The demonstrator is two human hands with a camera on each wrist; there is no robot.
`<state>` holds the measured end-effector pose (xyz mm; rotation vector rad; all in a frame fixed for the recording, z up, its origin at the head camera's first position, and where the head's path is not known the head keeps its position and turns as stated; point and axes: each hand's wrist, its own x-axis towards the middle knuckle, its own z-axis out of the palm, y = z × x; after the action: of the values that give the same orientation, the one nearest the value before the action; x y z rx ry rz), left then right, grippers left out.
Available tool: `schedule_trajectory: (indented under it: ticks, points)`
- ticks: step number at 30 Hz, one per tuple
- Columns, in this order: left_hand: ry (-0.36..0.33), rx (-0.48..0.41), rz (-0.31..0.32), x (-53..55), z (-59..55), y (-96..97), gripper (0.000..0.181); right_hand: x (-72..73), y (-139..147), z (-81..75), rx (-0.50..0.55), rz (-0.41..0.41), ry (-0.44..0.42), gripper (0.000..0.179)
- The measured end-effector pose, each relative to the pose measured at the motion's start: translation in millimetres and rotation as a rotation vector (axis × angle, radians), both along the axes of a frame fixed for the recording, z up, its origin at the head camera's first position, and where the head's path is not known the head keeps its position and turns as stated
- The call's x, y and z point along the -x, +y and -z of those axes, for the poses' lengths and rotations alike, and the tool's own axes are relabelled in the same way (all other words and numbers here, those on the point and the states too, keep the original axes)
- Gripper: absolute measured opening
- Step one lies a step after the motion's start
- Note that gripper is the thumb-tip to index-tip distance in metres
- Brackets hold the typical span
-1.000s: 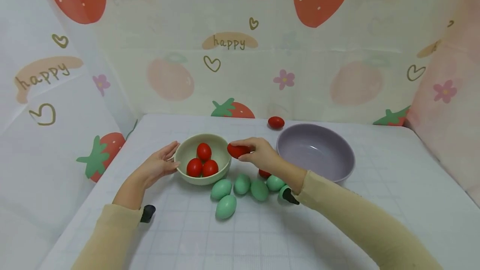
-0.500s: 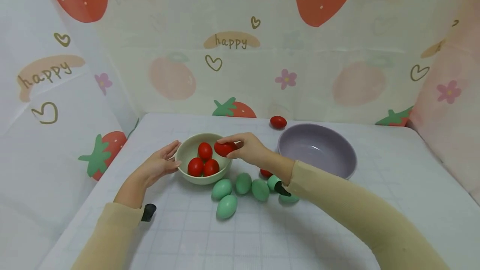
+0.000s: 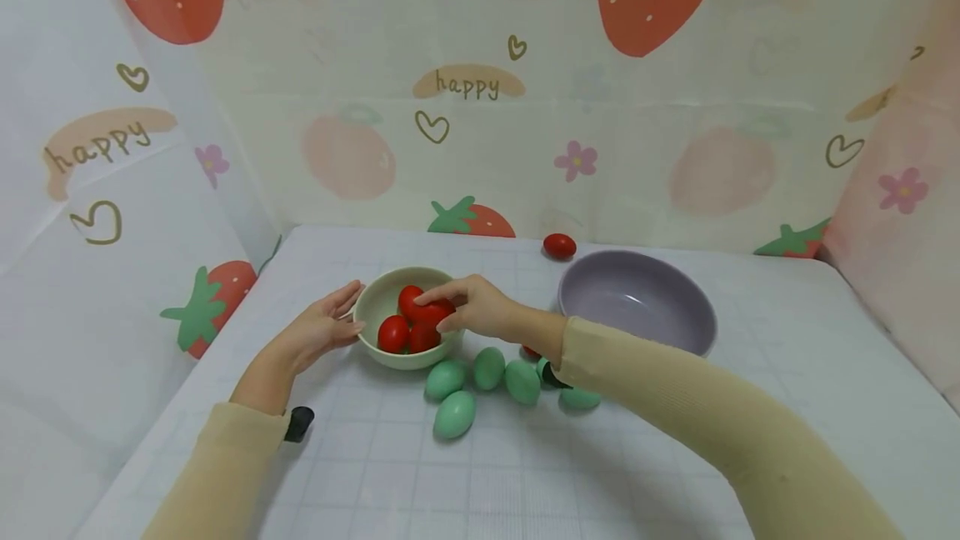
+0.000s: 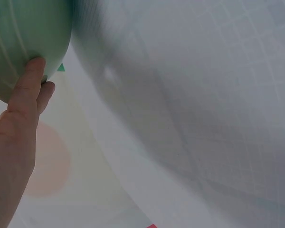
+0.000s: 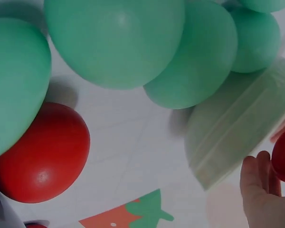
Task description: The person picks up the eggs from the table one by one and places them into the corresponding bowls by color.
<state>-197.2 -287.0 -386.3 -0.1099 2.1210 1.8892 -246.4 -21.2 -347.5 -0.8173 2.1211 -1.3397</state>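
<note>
A cream bowl [image 3: 390,361] stands left of centre with several red eggs inside; one red egg [image 3: 393,334] lies at its near left. My left hand [image 3: 318,327] touches the bowl's left side, its fingers lying fairly straight against the outer wall in the left wrist view. My right hand [image 3: 487,307] reaches over the bowl's right rim. Between its thumb and fingers it pinches another red egg [image 3: 441,312], low in the bowl over the others. The right wrist view shows this hand only partly, at the lower right edge.
Several green eggs [image 3: 454,415] lie in front and right of the bowl. A purple basin [image 3: 637,307] stands at the right. One red egg [image 3: 559,246] rests near the back edge; another [image 5: 42,152] is mostly hidden under the right forearm in the head view.
My right hand has moved left with the red egg, from outside the bowl's right rim to down inside it. My left hand has stayed at the bowl's side.
</note>
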Motion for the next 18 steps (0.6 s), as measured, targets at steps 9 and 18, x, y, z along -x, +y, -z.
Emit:
schedule_trajectory:
  ticks: [9,18]
  points:
    - [-0.009,0.014,-0.017,0.9,0.2,0.9,0.076,4.2,-5.3,3.2,-0.059,-0.035,0.005,0.042]
    - [-0.008,0.029,-0.01,2.7,2.3,-0.9,0.077,7.0,-13.4,5.1,-0.118,-0.095,0.024,0.04]
